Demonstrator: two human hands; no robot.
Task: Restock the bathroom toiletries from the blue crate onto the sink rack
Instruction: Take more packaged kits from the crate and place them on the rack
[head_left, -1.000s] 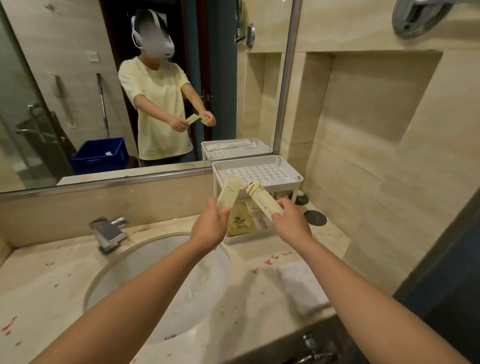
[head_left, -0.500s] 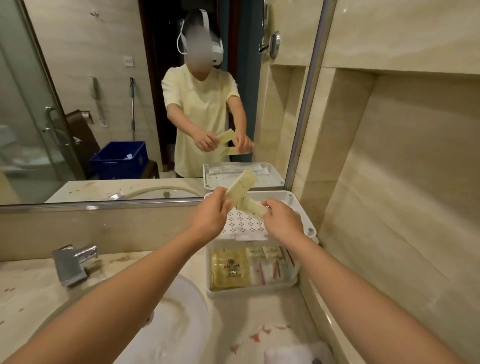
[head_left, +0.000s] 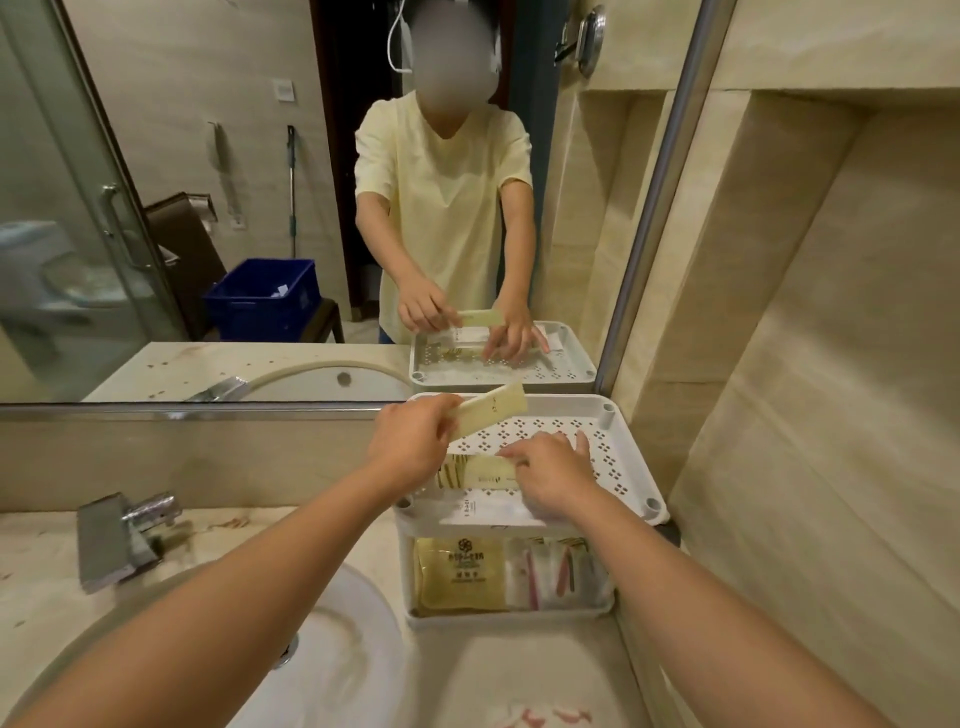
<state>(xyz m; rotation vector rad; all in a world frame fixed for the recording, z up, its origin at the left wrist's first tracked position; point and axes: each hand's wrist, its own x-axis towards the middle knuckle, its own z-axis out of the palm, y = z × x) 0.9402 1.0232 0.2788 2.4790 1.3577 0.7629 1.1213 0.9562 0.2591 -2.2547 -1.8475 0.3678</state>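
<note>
A white two-tier sink rack (head_left: 621, 457) stands on the counter against the right wall. My left hand (head_left: 410, 441) holds a pale yellow flat packet (head_left: 491, 413) tilted above the rack's perforated top tray. My right hand (head_left: 553, 475) rests on the top tray, fingers pressing a second yellow packet (head_left: 480, 474) lying flat near the tray's front left. A white packet (head_left: 488, 506) lies beside it. The lower tier holds a gold sachet (head_left: 460, 571) and clear-wrapped items (head_left: 558, 574). The blue crate (head_left: 262, 299) shows only in the mirror, behind me.
A round white sink (head_left: 332, 654) and chrome faucet (head_left: 122, 530) lie to the left of the rack. The mirror (head_left: 208, 182) rises directly behind the counter. A beige tiled wall (head_left: 805, 364) closes in on the right. Red stains mark the countertop (head_left: 519, 696).
Both hands moved forward to the rack. My right hand lowered its yellow packet onto the top tray; my left hand still holds its packet above. The view came closer to the rack.
</note>
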